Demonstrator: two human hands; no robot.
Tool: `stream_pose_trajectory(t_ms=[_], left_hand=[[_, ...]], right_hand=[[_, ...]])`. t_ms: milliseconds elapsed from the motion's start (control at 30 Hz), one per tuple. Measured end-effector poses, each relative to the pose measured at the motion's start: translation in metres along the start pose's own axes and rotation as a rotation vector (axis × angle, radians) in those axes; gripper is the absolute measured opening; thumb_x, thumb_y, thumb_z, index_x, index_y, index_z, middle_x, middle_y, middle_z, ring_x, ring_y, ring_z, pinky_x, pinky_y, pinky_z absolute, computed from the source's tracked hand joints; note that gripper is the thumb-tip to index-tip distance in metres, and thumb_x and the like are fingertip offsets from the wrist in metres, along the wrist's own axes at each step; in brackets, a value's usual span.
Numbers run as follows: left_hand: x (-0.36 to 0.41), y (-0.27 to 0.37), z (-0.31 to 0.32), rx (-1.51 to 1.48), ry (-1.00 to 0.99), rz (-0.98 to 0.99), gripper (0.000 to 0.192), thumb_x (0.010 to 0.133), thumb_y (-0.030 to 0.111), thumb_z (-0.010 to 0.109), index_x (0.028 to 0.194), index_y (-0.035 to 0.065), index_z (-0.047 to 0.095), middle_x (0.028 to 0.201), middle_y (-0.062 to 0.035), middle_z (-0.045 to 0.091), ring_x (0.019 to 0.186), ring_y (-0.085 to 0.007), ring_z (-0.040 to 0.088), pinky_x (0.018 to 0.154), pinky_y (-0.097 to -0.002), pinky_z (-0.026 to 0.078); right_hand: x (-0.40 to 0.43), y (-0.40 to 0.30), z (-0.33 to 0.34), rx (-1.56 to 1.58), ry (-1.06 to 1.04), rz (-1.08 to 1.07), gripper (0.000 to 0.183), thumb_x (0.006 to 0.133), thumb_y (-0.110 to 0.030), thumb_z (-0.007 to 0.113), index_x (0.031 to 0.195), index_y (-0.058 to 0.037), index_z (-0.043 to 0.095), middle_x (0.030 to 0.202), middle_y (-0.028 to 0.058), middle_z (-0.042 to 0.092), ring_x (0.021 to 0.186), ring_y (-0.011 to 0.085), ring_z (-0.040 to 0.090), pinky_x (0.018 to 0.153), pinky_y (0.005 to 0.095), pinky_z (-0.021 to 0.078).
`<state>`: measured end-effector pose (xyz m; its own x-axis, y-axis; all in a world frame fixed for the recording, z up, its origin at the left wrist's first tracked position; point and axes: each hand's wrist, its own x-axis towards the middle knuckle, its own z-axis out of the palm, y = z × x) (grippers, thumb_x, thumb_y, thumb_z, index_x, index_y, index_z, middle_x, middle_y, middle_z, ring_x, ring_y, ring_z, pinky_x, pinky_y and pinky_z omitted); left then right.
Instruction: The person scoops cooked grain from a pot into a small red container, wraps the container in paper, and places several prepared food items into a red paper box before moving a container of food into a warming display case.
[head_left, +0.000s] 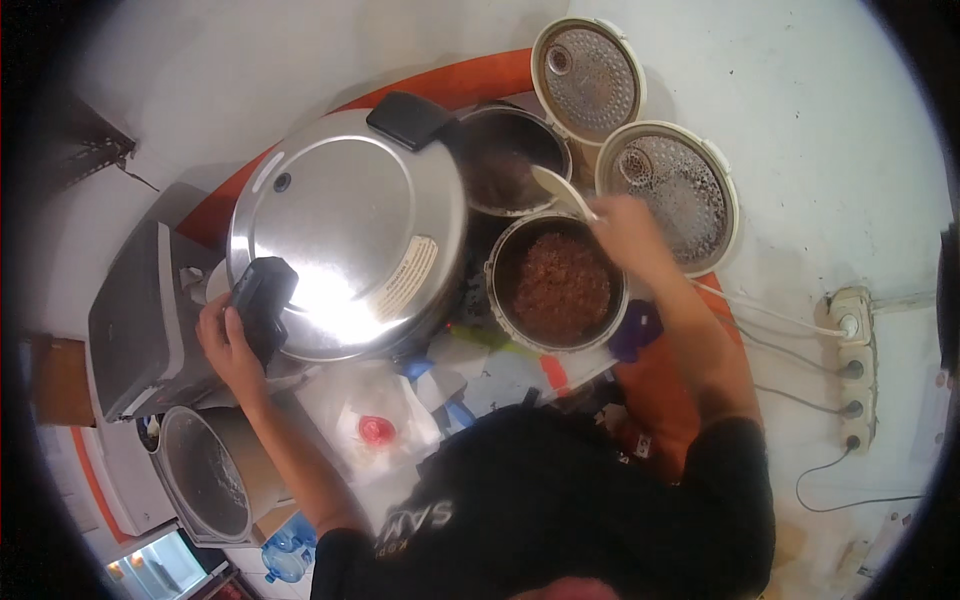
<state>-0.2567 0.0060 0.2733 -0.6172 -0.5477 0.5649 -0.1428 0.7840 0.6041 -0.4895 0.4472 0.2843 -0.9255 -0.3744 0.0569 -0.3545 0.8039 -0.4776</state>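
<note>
My left hand (232, 349) grips the black side handle (262, 304) of a large steel cooker with a shiny lid (341, 217). A pale rice paddle (559, 189) is in my right hand (630, 236), its blade tilted up over the near rim of the rear rice cooker (564, 180). Inside that pot is a dark, blurred content. Just below my right hand stands the front rice cooker (491, 300), holding reddish-brown grainy food (566, 289). Both smaller cookers have their perforated lids raised, the rear lid (592, 82) and the front lid (675, 202).
A power strip (855, 375) with several plugged cords is on the right wall. White paper (405, 409) with a red round item (376, 430) lies near my body. To the left are a grey appliance (131, 322) and a large metal pot (206, 476).
</note>
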Motion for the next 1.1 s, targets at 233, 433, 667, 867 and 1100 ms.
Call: stream_pose_trajectory(t_ms=[233,433,667,867,1100], left_hand=[[0.003,0.014,-0.003,0.082,-0.018,0.014,0.029,0.094,0.024,0.047,0.105,0.0000,0.060,0.103,-0.0099,0.060,0.099,-0.0248,0.051,0.089,-0.0348,0.038],[0.002,0.000,0.000,0.047,-0.029,-0.009,0.028,0.093,0.021,0.046,0.103,-0.0008,0.060,0.103,-0.0111,0.059,0.099,-0.0260,0.052,0.091,-0.0357,0.038],[0.002,-0.002,0.002,-0.050,-0.014,-0.111,0.032,0.093,0.024,0.046,0.104,-0.0027,0.060,0.105,-0.0106,0.058,0.102,-0.0226,0.052,0.093,-0.0337,0.037],[0.006,-0.008,0.002,-0.031,-0.020,-0.098,0.035,0.094,0.028,0.046,0.105,-0.0029,0.060,0.106,-0.0111,0.058,0.102,-0.0231,0.052,0.094,-0.0340,0.037],[0.003,0.001,0.002,-0.044,-0.009,-0.110,0.037,0.093,0.030,0.047,0.104,-0.0026,0.060,0.105,-0.0107,0.058,0.102,-0.0227,0.052,0.094,-0.0337,0.037]], right_hand=[[0.160,-0.020,0.073,-0.377,-0.157,0.068,0.022,0.080,-0.008,0.059,0.098,-0.0045,0.071,0.101,0.0184,0.068,0.096,0.0331,0.066,0.079,0.0435,0.0532],[0.212,0.002,0.143,-0.433,-0.285,-0.201,0.023,0.077,-0.012,0.065,0.099,-0.0060,0.070,0.101,0.0151,0.068,0.095,0.0337,0.066,0.078,0.0437,0.0534],[0.223,-0.062,0.097,-0.457,-0.395,-0.102,0.027,0.086,-0.017,0.057,0.108,-0.0119,0.070,0.115,0.0091,0.066,0.106,0.0273,0.064,0.083,0.0375,0.0516],[0.239,-0.012,0.171,-0.466,-0.461,-0.084,0.033,0.081,-0.029,0.068,0.108,-0.0111,0.070,0.113,0.0105,0.067,0.102,0.0253,0.065,0.081,0.0407,0.0528],[0.235,-0.029,0.149,-0.475,-0.439,-0.214,0.028,0.076,-0.010,0.067,0.104,-0.0092,0.070,0.109,0.0119,0.067,0.101,0.0292,0.065,0.079,0.0419,0.0535]])
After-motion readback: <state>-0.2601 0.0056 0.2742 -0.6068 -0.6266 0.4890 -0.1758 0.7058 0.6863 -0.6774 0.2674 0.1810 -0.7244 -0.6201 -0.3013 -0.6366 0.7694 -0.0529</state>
